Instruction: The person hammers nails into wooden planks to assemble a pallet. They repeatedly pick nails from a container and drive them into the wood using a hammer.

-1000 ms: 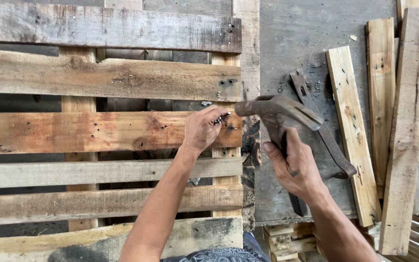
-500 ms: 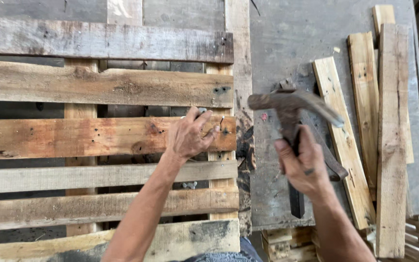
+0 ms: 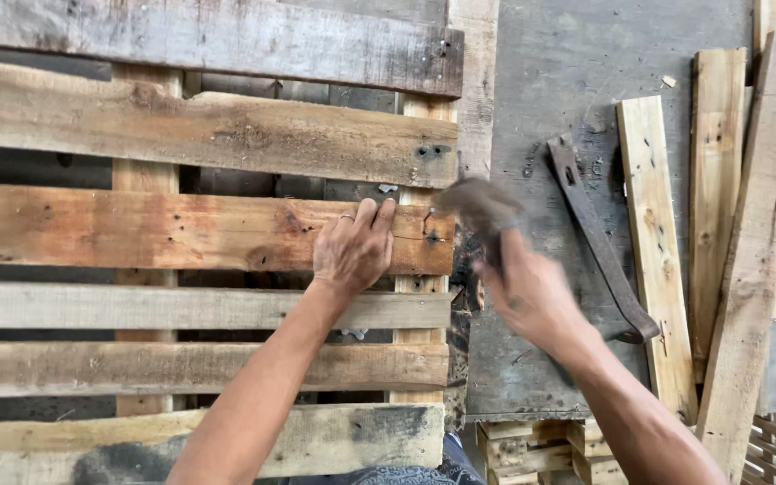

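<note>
The person's left hand [image 3: 352, 254] is lying flat on the reddish slat [image 3: 181, 229] of a wooden pallet [image 3: 226, 144], palm down, fingers held close together and reaching up to the slat's upper edge. Its fingertips [image 3: 384, 208] are ending just beside a small pale scrap at that edge, close to the slat's right end, where dark nail holes are showing over the upright support block [image 3: 419, 296]. It is gripping nothing; it is only pressing on the board.

The right hand [image 3: 524, 292] is wrapping around the handle of a hammer [image 3: 480, 205], fingers curled tight on it. The hammer head is showing as a dark blur, sitting just to the right of the left fingertips and just above the right end of the reddish slat, near the pallet's edge. Whether the head is touching the wood cannot be told through the blur.

A rusty pry bar [image 3: 599, 242] is lying on the grey concrete floor [image 3: 559, 72] to the right of the right hand, apart from it, with its hooked end down. Beyond it, loose planks [image 3: 657, 251] are lying side by side, some overlapping.
</note>
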